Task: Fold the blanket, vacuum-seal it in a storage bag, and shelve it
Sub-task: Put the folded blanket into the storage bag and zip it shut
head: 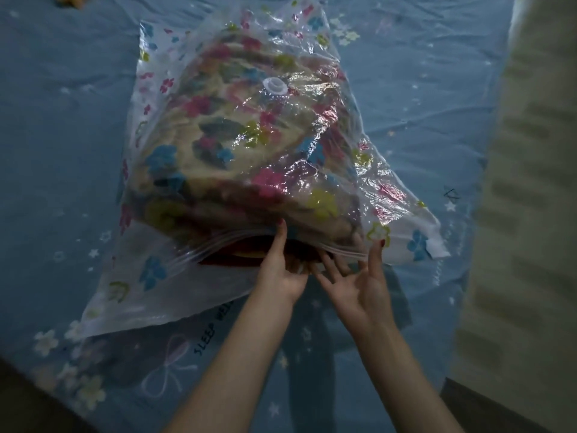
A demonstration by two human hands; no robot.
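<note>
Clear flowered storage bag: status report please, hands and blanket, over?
Left hand pinching the clear flowered plastic storage bag at its zip mouth; right hand open, fingers spread there. Folded patterned blanket inside, mouth still gaping. Nothing in the way.

1. A blue bedsheet [78, 120] fills most of the view – printed with small white stars, flowers and a bow (also the words "SLEEP WELL").
2. A pale striped cloth [524, 214] runs along the right.
3. Light is dim.

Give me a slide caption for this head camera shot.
Both hands at the open zip mouth of the storage bag holding the folded blanket.
</note>
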